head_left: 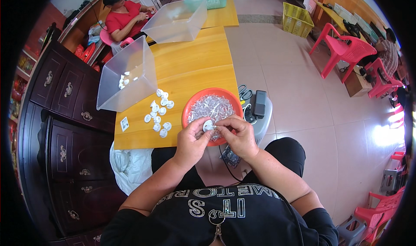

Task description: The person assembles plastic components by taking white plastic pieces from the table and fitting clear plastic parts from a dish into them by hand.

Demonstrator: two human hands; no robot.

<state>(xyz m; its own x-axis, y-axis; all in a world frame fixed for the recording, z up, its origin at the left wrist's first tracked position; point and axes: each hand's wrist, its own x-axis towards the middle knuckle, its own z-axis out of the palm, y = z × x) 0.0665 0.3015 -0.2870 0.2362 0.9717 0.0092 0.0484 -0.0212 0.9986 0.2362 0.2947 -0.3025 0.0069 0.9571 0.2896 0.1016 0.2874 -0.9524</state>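
Pale capital lettering (241, 208) on black shirt (268, 218) (upside down), printed white label (125, 124) on table (197, 52)

White disc (208, 125), orange bowl (211, 91), yellow table (199, 68), pink chair (342, 51)

The table (197, 66) (yellow) bears white parts (162, 111), clear tubs (141, 83), a bowl (188, 108).

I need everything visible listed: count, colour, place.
Round plastic bowl: one, orange, table's near edge
Small plastic pieces: many, clear, in bowl
Loose round plastic parts: over ten, white, on table
Rectangular plastic bins: two, clear, beyond those parts
Wooden tables: several, yellow, centre, upper right
Plastic basket: one, green, far table
Plastic crate: one, yellow, floor
Drawer cabinet: one, dark brown, left
Plastic chairs: several, pink, both sides
Scissors: one, dark, beside table
Seated people: two, red, checked shirts, background
Left hand: one, bare, pinching white part
Right hand: one, bare, alongside
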